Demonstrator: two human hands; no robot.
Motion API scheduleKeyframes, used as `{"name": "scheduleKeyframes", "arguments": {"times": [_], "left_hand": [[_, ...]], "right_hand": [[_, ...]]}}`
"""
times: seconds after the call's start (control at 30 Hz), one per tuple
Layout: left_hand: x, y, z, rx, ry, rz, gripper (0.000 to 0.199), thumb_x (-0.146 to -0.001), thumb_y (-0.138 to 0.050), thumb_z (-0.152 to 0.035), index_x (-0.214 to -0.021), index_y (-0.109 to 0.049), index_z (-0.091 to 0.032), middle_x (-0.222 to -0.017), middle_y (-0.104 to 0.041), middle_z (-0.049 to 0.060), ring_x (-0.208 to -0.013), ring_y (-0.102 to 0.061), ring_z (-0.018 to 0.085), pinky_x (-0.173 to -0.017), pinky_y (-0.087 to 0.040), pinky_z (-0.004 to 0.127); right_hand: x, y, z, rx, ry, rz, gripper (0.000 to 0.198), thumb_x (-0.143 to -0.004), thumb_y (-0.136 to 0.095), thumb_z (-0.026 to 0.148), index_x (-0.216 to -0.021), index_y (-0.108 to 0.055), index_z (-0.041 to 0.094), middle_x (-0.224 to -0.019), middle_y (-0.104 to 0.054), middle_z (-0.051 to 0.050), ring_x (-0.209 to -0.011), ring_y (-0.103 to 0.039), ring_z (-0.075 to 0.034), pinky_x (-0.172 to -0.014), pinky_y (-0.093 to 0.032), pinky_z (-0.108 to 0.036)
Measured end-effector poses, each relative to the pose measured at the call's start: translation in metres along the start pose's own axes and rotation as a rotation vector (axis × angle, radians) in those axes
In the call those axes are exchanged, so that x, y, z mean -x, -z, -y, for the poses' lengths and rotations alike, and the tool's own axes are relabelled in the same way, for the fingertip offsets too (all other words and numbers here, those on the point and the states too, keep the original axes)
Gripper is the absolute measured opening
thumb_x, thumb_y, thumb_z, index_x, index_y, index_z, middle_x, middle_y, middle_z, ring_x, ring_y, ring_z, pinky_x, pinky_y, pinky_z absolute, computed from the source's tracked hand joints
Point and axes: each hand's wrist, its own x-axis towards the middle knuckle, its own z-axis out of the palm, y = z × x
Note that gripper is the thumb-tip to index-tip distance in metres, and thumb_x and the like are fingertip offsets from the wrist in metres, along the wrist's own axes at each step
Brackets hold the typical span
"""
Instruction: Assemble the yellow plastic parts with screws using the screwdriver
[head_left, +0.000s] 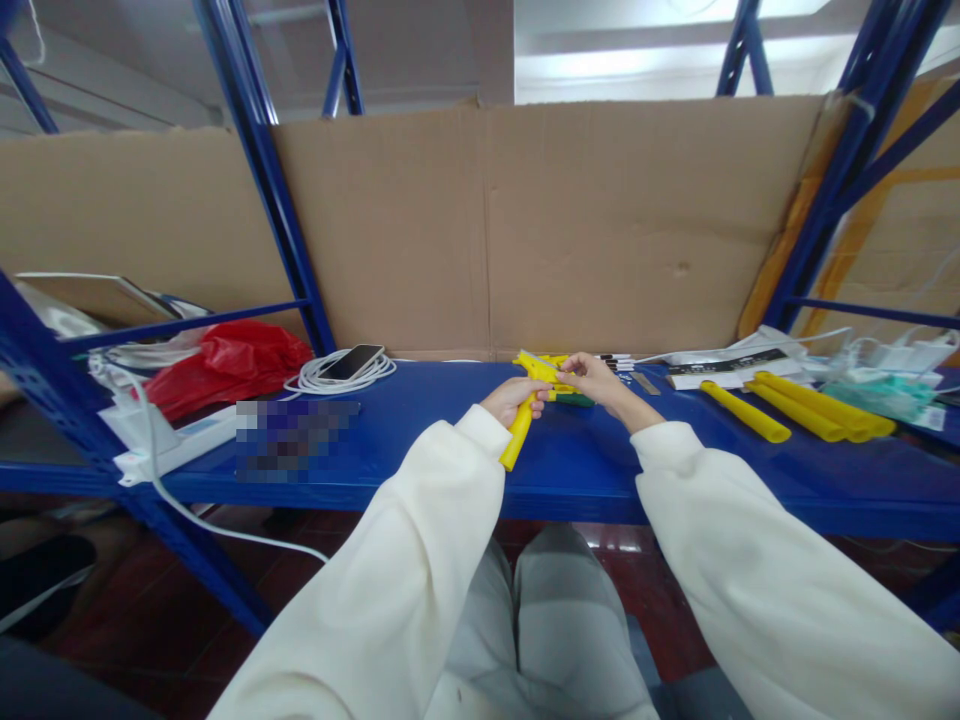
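A yellow scraper-like tool (516, 447) is held over the blue bench, its round handle slanting down towards me. My left hand (517, 400) is wrapped around the tool just below its wide head. A pale strip lies along that head. At the head's right end, my right hand (589, 378) has its fingers pinched together on the tool; what exactly lies between the fingertips is too small to make out. Just behind my hands are more yellow pieces and a green item (576, 400), partly hidden. Beside my right hand lies a flat grey metal strip (645, 383).
Several yellow tubes (746, 412) lie at right by a white packet (739, 360). Dark-and-white pens (616, 361) are behind my right hand. A phone (352, 363) rests on coiled white cable at left, near a red bag (232, 365). Cardboard (487, 220) backs the blue bench (435, 430).
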Motion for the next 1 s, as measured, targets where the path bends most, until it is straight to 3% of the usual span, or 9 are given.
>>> {"name": "scheduleKeyframes", "arguments": {"times": [0.27, 0.47, 0.67, 0.77, 0.9, 1.0], "left_hand": [[-0.003, 0.003, 0.002, 0.028, 0.012, 0.020, 0.022, -0.093, -0.041, -0.003, -0.076, -0.046, -0.017, -0.048, -0.037, -0.010, -0.031, -0.029, 0.003, -0.034, -0.023, 0.013], [-0.005, 0.004, 0.002, 0.048, 0.025, 0.028, 0.020, -0.092, -0.042, -0.004, -0.078, -0.048, -0.017, -0.049, -0.037, -0.009, -0.032, -0.029, 0.003, -0.035, -0.023, 0.013], [-0.005, 0.005, 0.002, 0.057, 0.027, 0.039, 0.023, -0.094, -0.040, -0.003, -0.077, -0.047, -0.017, -0.047, -0.037, -0.009, -0.031, -0.028, 0.003, -0.034, -0.022, 0.013], [-0.004, 0.005, 0.001, 0.075, 0.024, 0.053, 0.024, -0.094, -0.039, -0.003, -0.076, -0.048, -0.017, -0.047, -0.038, -0.009, -0.031, -0.029, 0.003, -0.034, -0.022, 0.012], [-0.002, 0.007, -0.003, 0.106, 0.023, 0.030, 0.026, -0.095, -0.038, -0.004, -0.075, -0.048, -0.016, -0.046, -0.037, -0.009, -0.030, -0.028, 0.003, -0.034, -0.021, 0.013], [-0.002, 0.009, -0.006, 0.153, -0.007, 0.016, 0.026, -0.095, -0.040, -0.005, -0.073, -0.047, -0.017, -0.047, -0.037, -0.009, -0.030, -0.028, 0.003, -0.033, -0.023, 0.013]], "right_hand": [[-0.001, -0.003, -0.003, -0.131, -0.058, 0.007, 0.022, -0.064, -0.078, 0.021, -0.071, -0.057, 0.020, -0.077, -0.064, 0.000, -0.076, -0.060, -0.015, -0.081, -0.052, -0.035], [0.005, -0.005, 0.006, -0.292, -0.168, 0.075, 0.027, -0.065, -0.079, 0.019, -0.077, -0.055, 0.020, -0.076, -0.065, 0.001, -0.072, -0.061, -0.013, -0.074, -0.052, -0.030], [0.008, -0.002, 0.013, -0.317, -0.204, 0.096, 0.029, -0.065, -0.077, 0.019, -0.082, -0.053, 0.021, -0.073, -0.063, 0.004, -0.067, -0.058, -0.012, -0.061, -0.044, -0.024], [0.008, -0.003, 0.013, -0.314, -0.198, 0.109, 0.032, -0.065, -0.077, 0.024, -0.084, -0.052, 0.022, -0.074, -0.063, 0.003, -0.066, -0.057, -0.012, -0.057, -0.040, -0.023], [0.006, -0.010, 0.007, -0.227, -0.174, 0.042, 0.037, -0.065, -0.079, 0.039, -0.081, -0.050, 0.022, -0.075, -0.062, 0.003, -0.068, -0.057, -0.013, -0.061, -0.045, -0.025], [0.001, -0.011, 0.000, -0.109, -0.098, -0.044, 0.034, -0.075, -0.071, 0.048, -0.083, -0.052, 0.021, -0.080, -0.065, -0.001, -0.074, -0.060, -0.015, -0.067, -0.049, -0.028]]}}
